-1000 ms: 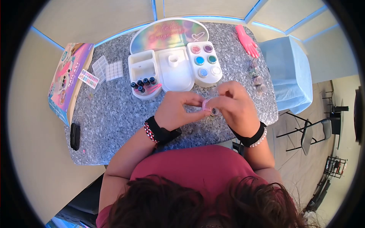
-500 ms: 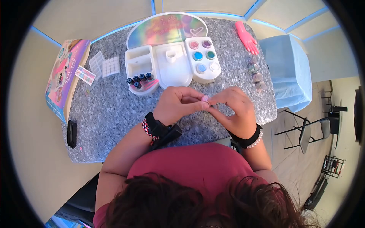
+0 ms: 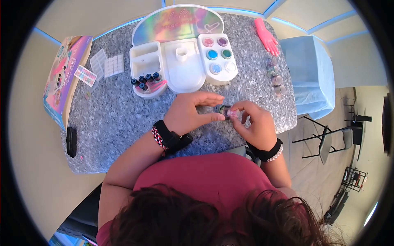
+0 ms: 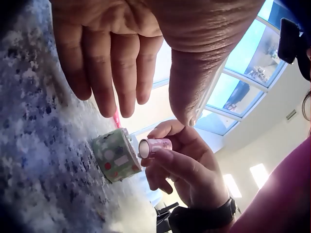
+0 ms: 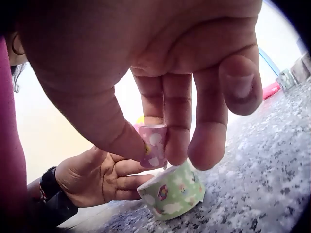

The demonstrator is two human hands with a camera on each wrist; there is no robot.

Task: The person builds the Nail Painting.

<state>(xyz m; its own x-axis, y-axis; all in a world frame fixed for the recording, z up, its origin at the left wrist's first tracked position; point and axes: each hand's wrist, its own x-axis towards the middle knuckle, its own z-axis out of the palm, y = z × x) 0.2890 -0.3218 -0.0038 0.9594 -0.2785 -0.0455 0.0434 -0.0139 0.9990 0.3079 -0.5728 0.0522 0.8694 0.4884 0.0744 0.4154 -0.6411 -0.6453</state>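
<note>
My right hand (image 3: 258,128) pinches a small pink patterned roll (image 5: 153,145) between thumb and fingers; in the left wrist view the roll (image 4: 154,147) shows a white round end. Just beside it, a wider green patterned roll (image 4: 115,156) stands on the speckled table, and in the right wrist view the green roll (image 5: 173,192) is below the pink one. My left hand (image 3: 189,110) is held around the near side of the green roll with straight fingers and thumb apart, and nothing shows between them. Whether it touches the green roll, I cannot tell.
Behind the hands stands a white organizer (image 3: 184,78) with dark-capped bottles (image 3: 149,78) and glitter pots (image 3: 212,54). At left are a box (image 3: 65,78), clear trays (image 3: 113,66) and a black case (image 3: 71,142). A pink model hand (image 3: 266,37) and small jars (image 3: 277,80) lie at right.
The left hand has let go of the pink roll and spread its thumb from its fingers. The right hand has moved slightly down with the roll, and the green roll has come into sight between the hands.
</note>
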